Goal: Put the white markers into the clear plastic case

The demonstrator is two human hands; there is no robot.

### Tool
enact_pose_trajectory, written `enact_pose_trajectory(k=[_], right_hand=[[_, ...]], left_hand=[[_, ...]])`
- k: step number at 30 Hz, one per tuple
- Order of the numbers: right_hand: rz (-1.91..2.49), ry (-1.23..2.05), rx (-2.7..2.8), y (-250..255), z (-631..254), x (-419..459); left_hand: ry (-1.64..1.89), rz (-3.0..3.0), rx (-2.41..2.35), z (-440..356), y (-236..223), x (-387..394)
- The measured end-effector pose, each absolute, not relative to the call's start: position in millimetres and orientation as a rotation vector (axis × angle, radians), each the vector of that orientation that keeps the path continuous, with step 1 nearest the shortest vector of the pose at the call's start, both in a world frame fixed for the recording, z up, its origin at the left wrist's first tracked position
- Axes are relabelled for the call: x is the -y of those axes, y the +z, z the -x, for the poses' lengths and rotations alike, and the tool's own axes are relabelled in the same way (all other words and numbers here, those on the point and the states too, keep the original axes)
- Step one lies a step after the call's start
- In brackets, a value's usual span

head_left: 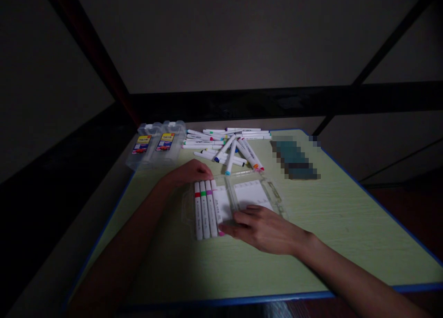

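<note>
Lying lengthwise, markers (206, 209) caps away.

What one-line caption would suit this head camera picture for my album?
Two hands, left hand and right hand, line up four markers in a clear case on a green table.

Light: dim room, with the brightest patch falling on the desk.
Desk (346, 225): pale green top with wood grain and a blue edge.
Wall (242, 36): plain, pale and unlit, behind the desk.
Frame (277, 101): dark horizontal rail across the back, joined by slanted dark bars at left and right.
</note>
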State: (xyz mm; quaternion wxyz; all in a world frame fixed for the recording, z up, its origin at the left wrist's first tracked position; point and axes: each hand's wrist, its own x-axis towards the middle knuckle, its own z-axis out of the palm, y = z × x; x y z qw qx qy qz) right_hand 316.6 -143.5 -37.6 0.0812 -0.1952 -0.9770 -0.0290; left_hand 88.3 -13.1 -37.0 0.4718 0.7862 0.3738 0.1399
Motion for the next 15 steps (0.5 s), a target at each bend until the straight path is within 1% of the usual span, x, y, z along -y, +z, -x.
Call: enact_pose_trajectory(k=[15], right_hand=[[0.596,-0.086,2.929,-37.1,-315.7,142.9]], left_hand=[[0.341,-1.925,-0.967,-90.1,-37.4,13.3]])
